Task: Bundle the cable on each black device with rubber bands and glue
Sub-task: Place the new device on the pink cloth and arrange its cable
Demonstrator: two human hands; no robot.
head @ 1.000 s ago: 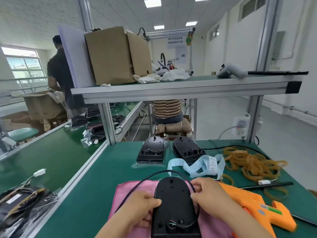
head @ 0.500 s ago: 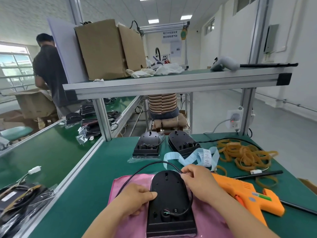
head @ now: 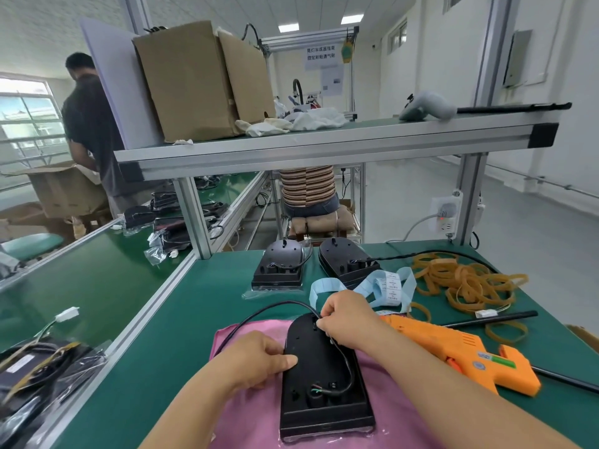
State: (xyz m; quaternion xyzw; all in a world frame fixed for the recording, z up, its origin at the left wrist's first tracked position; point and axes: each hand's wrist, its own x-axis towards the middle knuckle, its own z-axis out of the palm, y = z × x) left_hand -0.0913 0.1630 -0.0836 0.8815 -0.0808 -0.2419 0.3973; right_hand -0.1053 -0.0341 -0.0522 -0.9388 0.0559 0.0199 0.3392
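Observation:
A black device (head: 321, 377) lies face down on a pink cloth (head: 246, 413) in front of me. Its thin black cable (head: 269, 309) loops out past the far end and runs down the device's right side to a port near the bottom. My left hand (head: 256, 358) grips the device's left edge, thumb on top. My right hand (head: 346, 319) pinches the cable at the device's far end. An orange glue gun (head: 460, 351) lies just right of my right arm. A heap of tan rubber bands (head: 466, 283) sits at the far right.
Two more black devices (head: 278, 267) (head: 346, 260) stand behind the cloth, beside a strip of blue labels (head: 385, 286). A black rod (head: 492, 319) lies by the bands. A metal shelf (head: 324, 147) with boxes spans overhead. Bagged devices (head: 39, 367) lie on the left conveyor. People work behind.
My right hand slid from the device's right side up to its far end, drawing the cable along. My left hand stayed on the left edge. The camera tilted down slightly.

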